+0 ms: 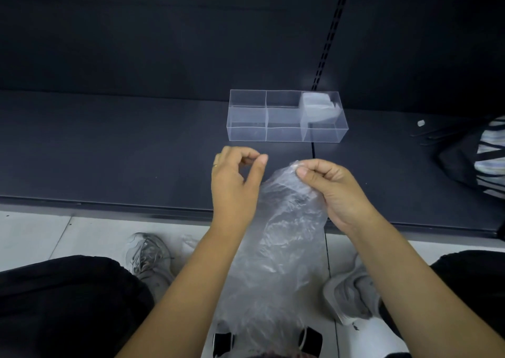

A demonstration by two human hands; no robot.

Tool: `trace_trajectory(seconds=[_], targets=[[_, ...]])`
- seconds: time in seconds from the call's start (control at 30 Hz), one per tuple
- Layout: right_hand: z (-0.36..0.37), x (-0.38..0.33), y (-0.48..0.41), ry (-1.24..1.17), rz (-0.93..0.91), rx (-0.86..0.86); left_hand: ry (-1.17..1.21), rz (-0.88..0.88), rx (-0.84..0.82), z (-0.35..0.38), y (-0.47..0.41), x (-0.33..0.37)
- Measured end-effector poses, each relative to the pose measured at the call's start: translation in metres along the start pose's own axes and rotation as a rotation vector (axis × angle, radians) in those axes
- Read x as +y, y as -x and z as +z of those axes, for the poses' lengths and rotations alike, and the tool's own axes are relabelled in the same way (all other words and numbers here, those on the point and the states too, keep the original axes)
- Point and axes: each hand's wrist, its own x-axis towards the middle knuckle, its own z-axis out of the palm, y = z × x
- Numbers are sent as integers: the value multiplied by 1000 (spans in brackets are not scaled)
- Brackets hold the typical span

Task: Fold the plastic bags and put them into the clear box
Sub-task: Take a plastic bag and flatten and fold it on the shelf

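The crumpled clear plastic bag [284, 221] hangs at centre frame, pinched at its top by the right hand [336, 191]. The left hand [236, 177] is curled beside it; whether it holds any film I cannot tell. The slippery, wrinkled film may slide free or fold crooked, then spring open inside the clear divided plastic box [246, 133], upper centre.

The plastic bag [278, 234] was thin, translucent film, heavily crinkled and faintly glossy. The clear box [246, 133] was smooth, rigid transparent plastic with glossy walls. The shelf [109, 144] showed a dark, matt, even finish; the floor [32, 234] was pale, smooth tile.
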Motion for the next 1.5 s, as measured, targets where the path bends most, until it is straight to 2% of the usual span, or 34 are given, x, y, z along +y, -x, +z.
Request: trace_trajectory(seconds=[0.07,0.13,0.2,0.33,0.43,0.57,0.77,1.03,1.23,1.5], targets=[[0,-1,-1,-3,-26,21,28,74,-91,0,0,9],[2,-2,0,-16,-47,13,72,35,-272,3,2,15],[3,-2,0,-28,-59,-2,128,-23,-366,7,5,16],[3,-2,0,69,-86,-2,305,-216,-338,9,4,11],[2,-3,0,89,-73,11,320,-254,-334,6,-1,7],[4,-5,-1,59,-61,39,230,-198,-326,5,-1,5],[8,-6,-4,86,-78,55,56,7,-182,11,1,11],[11,-5,-6,69,-74,44,76,-17,-181,16,3,9],[17,-5,-6,56,-56,79,-74,129,33,19,6,9],[16,-6,-6,133,-110,65,-32,133,-73,22,9,8]])
